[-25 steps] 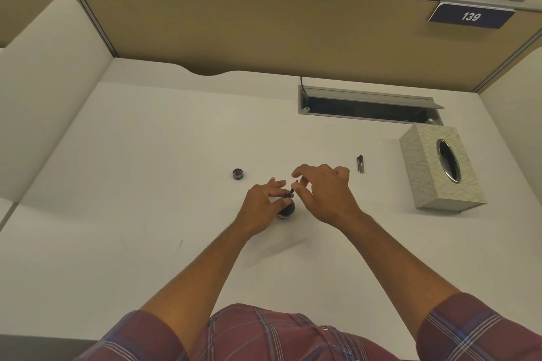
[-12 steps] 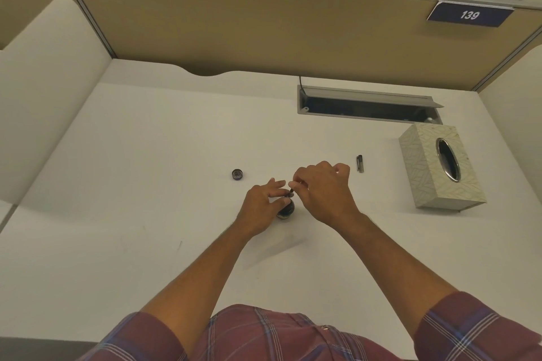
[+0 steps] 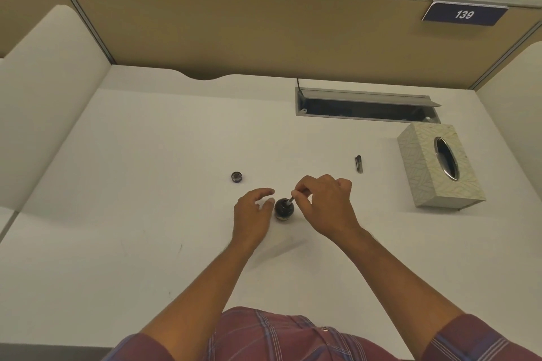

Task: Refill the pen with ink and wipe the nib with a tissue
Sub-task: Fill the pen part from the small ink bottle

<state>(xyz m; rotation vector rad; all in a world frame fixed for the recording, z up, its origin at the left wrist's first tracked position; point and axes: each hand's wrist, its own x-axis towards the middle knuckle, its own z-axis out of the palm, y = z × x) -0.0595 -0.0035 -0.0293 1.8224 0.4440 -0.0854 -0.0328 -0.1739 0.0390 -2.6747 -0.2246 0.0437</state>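
My right hand (image 3: 325,208) pinches the slim, light pen (image 3: 294,197) by its upper barrel, nib dipped in the small, tippable glass ink bottle (image 3: 284,208) mid-surface, while my left hand (image 3: 253,212) hovers released beside it.

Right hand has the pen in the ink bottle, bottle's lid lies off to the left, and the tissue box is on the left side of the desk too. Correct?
Not quite. The head view shows the tissue box on the right side of the desk. The rest holds: the right hand holds the pen at the ink bottle, and the lid lies left.
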